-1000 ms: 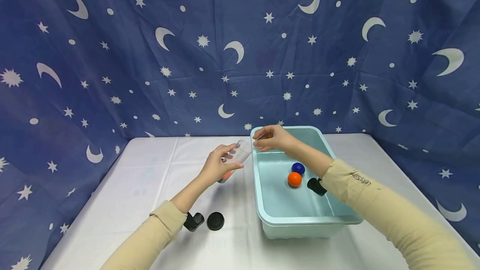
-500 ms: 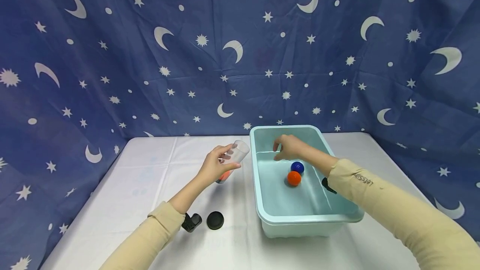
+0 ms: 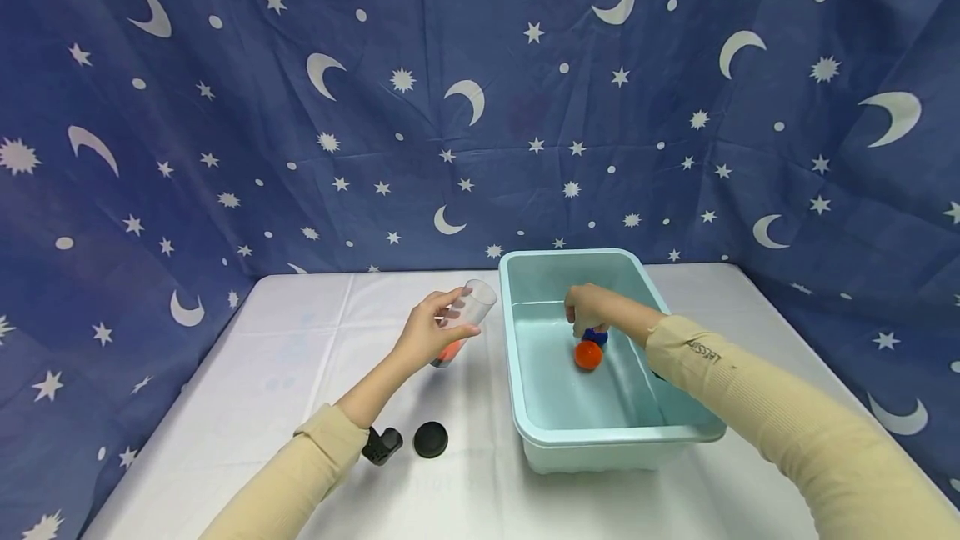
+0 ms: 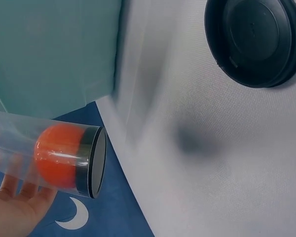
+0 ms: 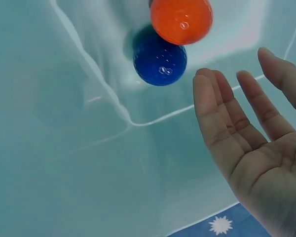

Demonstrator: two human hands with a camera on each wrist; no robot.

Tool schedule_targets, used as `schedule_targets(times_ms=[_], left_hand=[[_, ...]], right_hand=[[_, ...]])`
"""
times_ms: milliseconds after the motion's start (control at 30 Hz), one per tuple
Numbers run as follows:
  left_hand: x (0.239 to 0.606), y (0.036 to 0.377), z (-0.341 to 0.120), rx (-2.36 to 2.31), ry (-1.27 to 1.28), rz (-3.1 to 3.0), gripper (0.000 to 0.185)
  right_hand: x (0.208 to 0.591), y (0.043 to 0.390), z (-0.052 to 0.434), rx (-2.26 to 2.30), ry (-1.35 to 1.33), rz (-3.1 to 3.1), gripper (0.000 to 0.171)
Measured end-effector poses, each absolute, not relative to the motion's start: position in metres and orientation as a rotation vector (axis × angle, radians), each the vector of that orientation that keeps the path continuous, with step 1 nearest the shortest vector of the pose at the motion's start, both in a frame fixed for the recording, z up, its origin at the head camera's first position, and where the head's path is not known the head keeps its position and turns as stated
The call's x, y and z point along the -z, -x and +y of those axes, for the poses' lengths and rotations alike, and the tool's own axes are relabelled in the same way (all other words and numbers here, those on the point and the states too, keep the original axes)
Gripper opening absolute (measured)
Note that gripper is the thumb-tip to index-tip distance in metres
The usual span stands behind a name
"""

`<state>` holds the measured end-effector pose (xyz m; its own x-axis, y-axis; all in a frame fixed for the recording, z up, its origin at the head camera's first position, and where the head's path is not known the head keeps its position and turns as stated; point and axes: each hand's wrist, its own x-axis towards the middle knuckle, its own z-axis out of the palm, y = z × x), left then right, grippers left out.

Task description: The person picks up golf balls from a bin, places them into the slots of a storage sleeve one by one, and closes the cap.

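Blue ball (image 5: 159, 61) lay in the bin (image 3: 600, 438), just beside an orange ball (image 3: 588, 356). L hand (image 3: 422, 337) gripped the tilted clear tube (image 3: 477, 300), w/ a 2nd orange ball (image 4: 58, 155) near its base. On my feed, R hand (image 3: 592, 307) had come down from near the tube's mouth to just by the blue ball, fingers relaxed, grasping nothing; imo work had shifted to the bin.

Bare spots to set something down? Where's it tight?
Free: table left of the left sleeve; table between black lid and bin; bin floor nearer than its orange ball. Crowded: mid-bin, where right hand and blue ball bunch near it.
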<state>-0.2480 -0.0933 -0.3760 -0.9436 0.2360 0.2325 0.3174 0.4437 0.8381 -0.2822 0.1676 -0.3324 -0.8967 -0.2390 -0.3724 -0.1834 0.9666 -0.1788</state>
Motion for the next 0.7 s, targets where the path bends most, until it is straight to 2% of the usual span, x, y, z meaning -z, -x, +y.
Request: schedule_targets(times_ms=[700], left_hand=[[0.374, 0.251, -0.098, 1.565, 0.465, -2.600, 0.061]], right_hand=[[0.361, 0.285, 0.167, 0.175, 0.222, 2.693, 0.010]])
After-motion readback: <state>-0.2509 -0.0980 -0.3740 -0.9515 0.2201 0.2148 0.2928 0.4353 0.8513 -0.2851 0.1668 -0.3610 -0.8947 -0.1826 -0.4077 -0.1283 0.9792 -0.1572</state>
